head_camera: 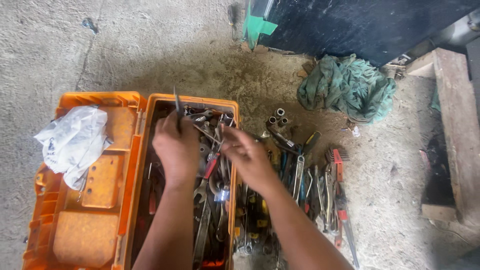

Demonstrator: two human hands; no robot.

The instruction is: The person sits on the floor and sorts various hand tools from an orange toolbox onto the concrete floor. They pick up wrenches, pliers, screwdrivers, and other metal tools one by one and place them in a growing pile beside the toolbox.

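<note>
Your left hand (176,147) pinches a thin dark tool (177,107) above its fingers; your right hand (247,155) curls loosely over tangled wrenches (207,195) in the orange toolbox (140,165) — pulling blind could snag or nick fingertips

The toolbox (145,150) is coloured bright orange, and its open lid (85,200) is stained a duller orange with grey smudges. A white plastic bag (72,142) with faint dark marks is laid on the lid. The tools (310,185) are seen in grey steel, with handles in red, blue, yellow and black. The rag (347,87) is a faded green. The floor (150,45) is mottled grey with brownish stains.
</note>
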